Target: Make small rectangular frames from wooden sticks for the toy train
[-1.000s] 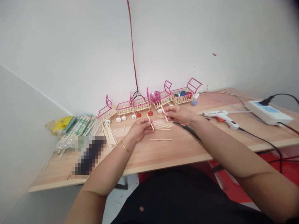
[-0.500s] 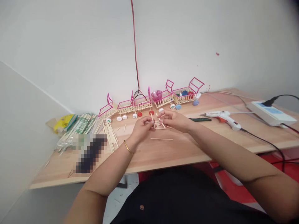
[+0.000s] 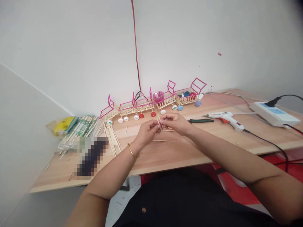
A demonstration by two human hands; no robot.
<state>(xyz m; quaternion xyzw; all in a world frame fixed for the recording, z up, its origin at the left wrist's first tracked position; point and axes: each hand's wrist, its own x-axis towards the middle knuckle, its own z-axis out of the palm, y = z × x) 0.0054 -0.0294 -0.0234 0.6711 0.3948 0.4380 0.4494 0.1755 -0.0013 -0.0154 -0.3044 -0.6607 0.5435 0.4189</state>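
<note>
My left hand and my right hand meet over the middle of the table. Pinched between their fingertips are short wooden sticks, held upright and close together; the fingers partly cover them. Beneath the hands lie more cut sticks, one of them a loose wooden stick nearer the front edge. Just right of my right hand rests a pair of dark-green-handled pliers or cutters, its head partly hidden.
Several miniature stick carts with magenta rims and bottle-cap wheels line the wall. Loose long sticks and a bagged stick bundle lie left. A glue gun and a white power strip sit right, with cables.
My two hands have come together, bringing the sticks, held apart before, side by side. The left hand moved right. The objects on the table have stayed put.
</note>
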